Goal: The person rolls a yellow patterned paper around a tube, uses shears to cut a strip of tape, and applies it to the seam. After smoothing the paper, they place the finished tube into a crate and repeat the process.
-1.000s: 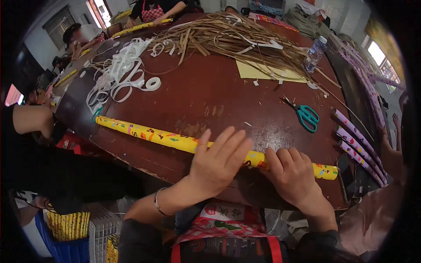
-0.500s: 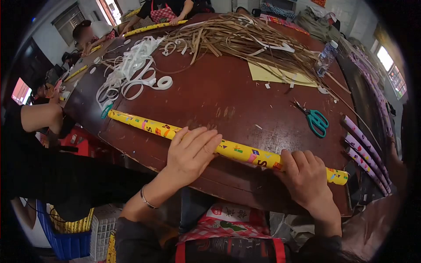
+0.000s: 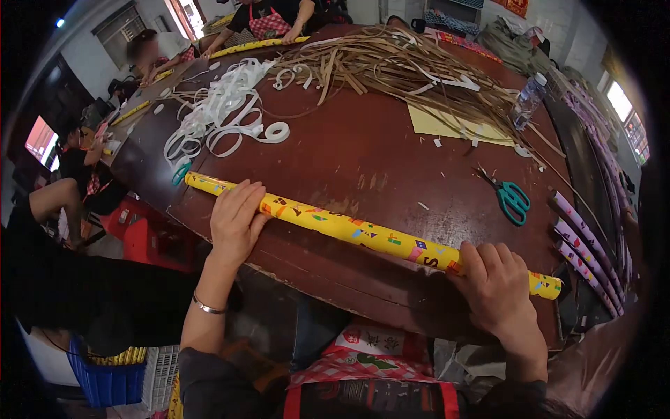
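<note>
A long yellow roll point(image 3: 349, 230) of printed wrapping paper lies slantwise along the near side of the brown table. My left hand point(image 3: 237, 213) is closed over it towards its far left end, fingers side by side on top and the thumb near the lower edge. Around the right part of the same roll, my right hand point(image 3: 497, 279) is wrapped, with a short end sticking out past it. Teal-handled scissors point(image 3: 513, 199) lie on the table beyond my right hand. Another teal handle point(image 3: 181, 174) shows by the roll's left end.
White tape point(image 3: 230, 105) lies in loops beside a small tape roll point(image 3: 277, 132). Brown strips point(image 3: 419, 63) are heaped at the back, near a plastic bottle point(image 3: 529, 101). Purple rolls point(image 3: 586, 262) lie at right. Co-workers handle yellow rolls across the table point(image 3: 314, 160).
My left hand has slid along the roll to the left, towards its far end. My right hand keeps its place on the roll. The view has shifted slightly.
</note>
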`<state>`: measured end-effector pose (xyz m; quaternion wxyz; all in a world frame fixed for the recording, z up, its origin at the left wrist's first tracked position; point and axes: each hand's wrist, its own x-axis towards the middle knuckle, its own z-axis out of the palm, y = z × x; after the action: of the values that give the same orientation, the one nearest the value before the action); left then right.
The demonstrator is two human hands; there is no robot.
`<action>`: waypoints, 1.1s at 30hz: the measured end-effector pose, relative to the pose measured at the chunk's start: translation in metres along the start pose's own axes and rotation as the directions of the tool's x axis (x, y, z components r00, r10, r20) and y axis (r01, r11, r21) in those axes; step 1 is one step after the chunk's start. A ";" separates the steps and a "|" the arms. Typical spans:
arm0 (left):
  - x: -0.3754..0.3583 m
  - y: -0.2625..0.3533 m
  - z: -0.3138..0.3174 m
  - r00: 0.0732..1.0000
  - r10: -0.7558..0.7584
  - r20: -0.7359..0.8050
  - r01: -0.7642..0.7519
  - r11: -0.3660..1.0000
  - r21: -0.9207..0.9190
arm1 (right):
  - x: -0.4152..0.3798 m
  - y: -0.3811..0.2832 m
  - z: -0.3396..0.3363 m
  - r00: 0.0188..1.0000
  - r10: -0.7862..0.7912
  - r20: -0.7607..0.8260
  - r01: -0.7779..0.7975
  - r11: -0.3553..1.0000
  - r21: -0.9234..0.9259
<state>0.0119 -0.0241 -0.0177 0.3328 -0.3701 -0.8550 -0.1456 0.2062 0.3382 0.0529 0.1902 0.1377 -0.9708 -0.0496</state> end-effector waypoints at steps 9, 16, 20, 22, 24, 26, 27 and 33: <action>-0.004 -0.016 -0.010 0.998 0.055 0.029 -0.057 0.995 0.087 | 0.004 -0.004 -0.002 1.000 -0.012 0.004 0.012 1.000 -0.008; -0.013 -0.047 -0.015 0.998 -0.059 0.022 0.054 0.978 0.202 | 0.003 -0.002 -0.001 1.000 0.006 0.013 -0.006 1.000 -0.008; -0.020 -0.063 -0.015 0.995 -0.088 0.046 0.074 0.967 0.245 | 0.003 -0.003 0.000 1.000 0.018 0.023 -0.018 1.000 -0.004; -0.020 -0.069 -0.017 0.992 -0.115 0.049 0.097 0.957 0.274 | 0.003 -0.003 -0.002 0.999 0.020 0.029 -0.020 1.000 0.002; -0.019 -0.070 -0.019 0.991 -0.118 0.070 0.096 0.960 0.264 | 0.003 -0.003 -0.002 0.999 0.023 0.035 -0.023 1.000 0.006; -0.022 -0.077 -0.021 0.981 -0.184 0.068 0.161 0.952 0.259 | 0.002 -0.002 -0.002 0.998 0.026 0.058 -0.026 1.000 0.012; -0.023 -0.079 -0.021 0.967 -0.245 0.068 0.221 0.942 0.251 | 0.002 -0.002 -0.002 0.998 0.024 0.057 -0.025 1.000 0.012; -0.012 -0.062 -0.027 0.993 -0.090 0.079 0.072 0.976 0.204 | 0.003 0.003 -0.006 0.998 0.025 0.059 -0.025 1.000 -0.001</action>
<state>-0.0151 -0.0860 -0.0064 0.3243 -0.3053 -0.8936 -0.0557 0.2055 0.3395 0.0602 0.1620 0.1241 -0.9776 -0.0512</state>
